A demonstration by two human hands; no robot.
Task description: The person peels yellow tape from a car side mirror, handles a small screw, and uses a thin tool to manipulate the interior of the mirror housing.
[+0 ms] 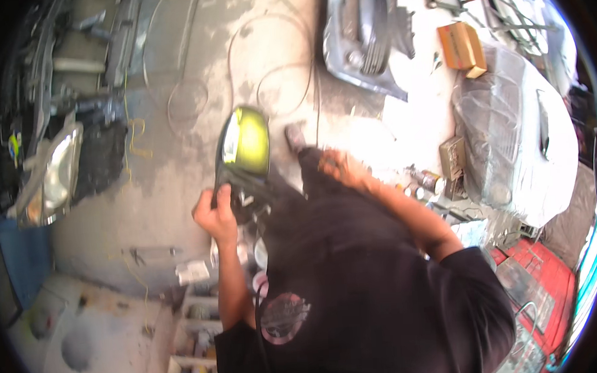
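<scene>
My left hand (217,214) grips a car side mirror (249,145) by its dark base, thumb on top. The mirror is held up in front of me, with a glossy yellow-green face, a white glare on its left side and a black edge. To the right, near my dark trouser leg, is my right hand (345,170), its fingers slightly bent and apart, with no object visible in them. Blur hides the detail of its fingertips. My shoe (296,137) shows on the floor between the mirror and the right hand.
A grey bumper (362,41) lies ahead, with a thin hose (230,48) looping over the floor. A plastic-covered car part (511,128), a cardboard box (462,48) and several cans (428,180) are right. A headlight (58,169) stands left, a shelf (191,334) lower left.
</scene>
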